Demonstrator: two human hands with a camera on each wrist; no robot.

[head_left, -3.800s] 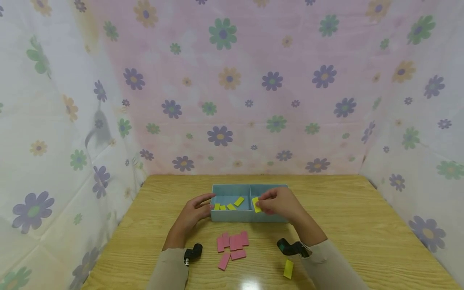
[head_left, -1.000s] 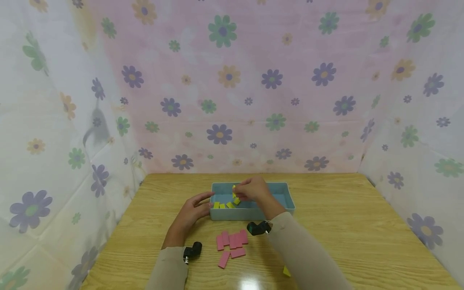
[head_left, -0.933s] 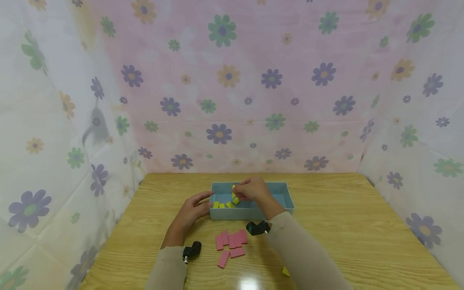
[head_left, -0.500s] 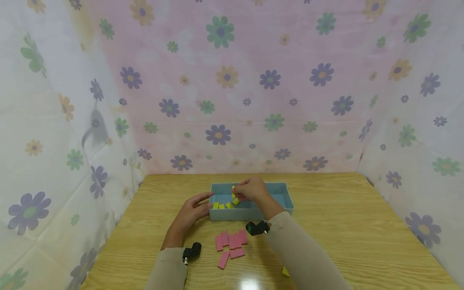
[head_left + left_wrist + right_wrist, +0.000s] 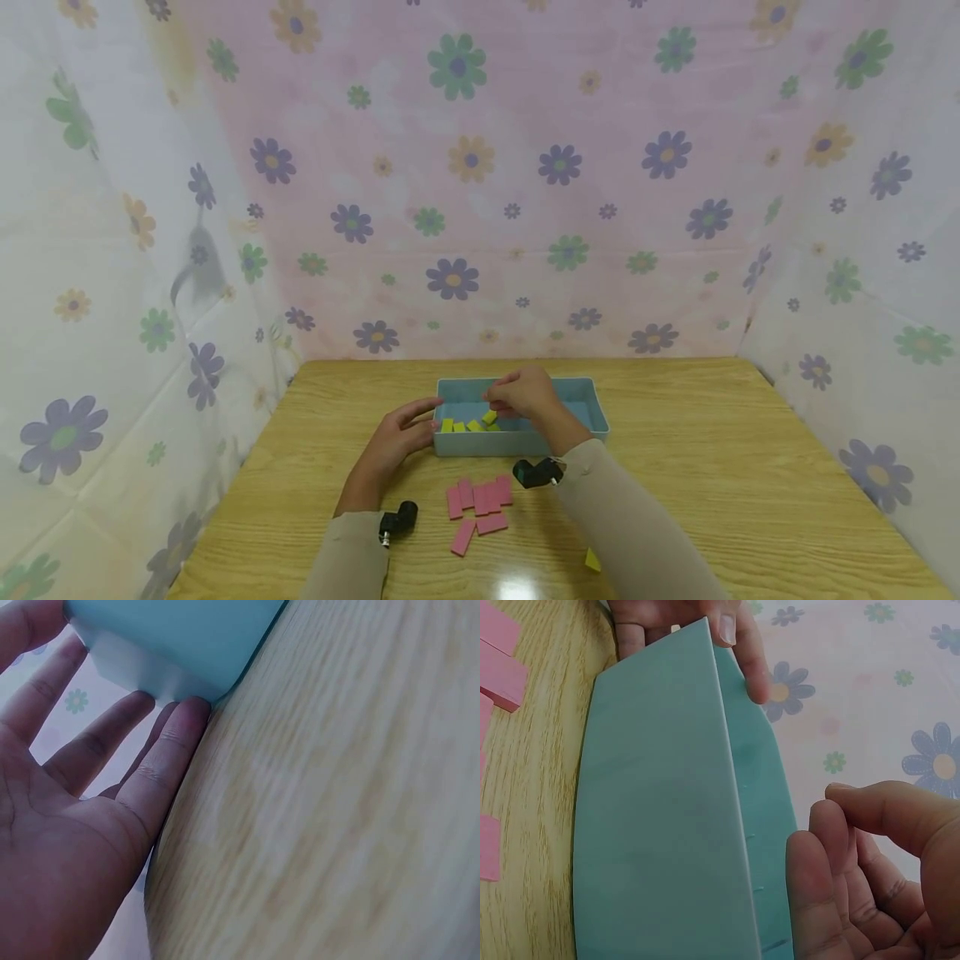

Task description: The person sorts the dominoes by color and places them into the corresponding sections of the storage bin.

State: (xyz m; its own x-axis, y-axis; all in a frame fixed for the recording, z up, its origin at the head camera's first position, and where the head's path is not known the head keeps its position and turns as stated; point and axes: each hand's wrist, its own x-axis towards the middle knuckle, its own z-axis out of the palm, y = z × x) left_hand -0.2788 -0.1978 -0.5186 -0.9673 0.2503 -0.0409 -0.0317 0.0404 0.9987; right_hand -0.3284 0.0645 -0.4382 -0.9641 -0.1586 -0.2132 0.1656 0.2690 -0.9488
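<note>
A light blue divided tray [image 5: 480,444] stands on the table, several yellow tiles [image 5: 474,426] lying in its left compartment. My left hand [image 5: 397,437] rests against the tray's left end; in the left wrist view its fairly straight fingers [image 5: 161,761] touch the end wall. Over the tray's middle is my right hand [image 5: 525,394], just above a yellow tile [image 5: 490,416]. The right wrist view shows this hand's fingers [image 5: 810,877] loosely bent, thumb near the index fingertip, nothing between them. The hand and forearm hide the divider in the head view.
Several pink tiles [image 5: 487,498] lie in a group on the wooden table [image 5: 300,467] in front of the tray. A yellow tile [image 5: 592,560] near the front is partly covered by the right sleeve [image 5: 637,525]. Flowered cloth [image 5: 480,200] surrounds the table.
My right hand carried a yellow tile leftward from the right compartment and released it into the left one, among the others. My left hand has stayed at the tray's end.
</note>
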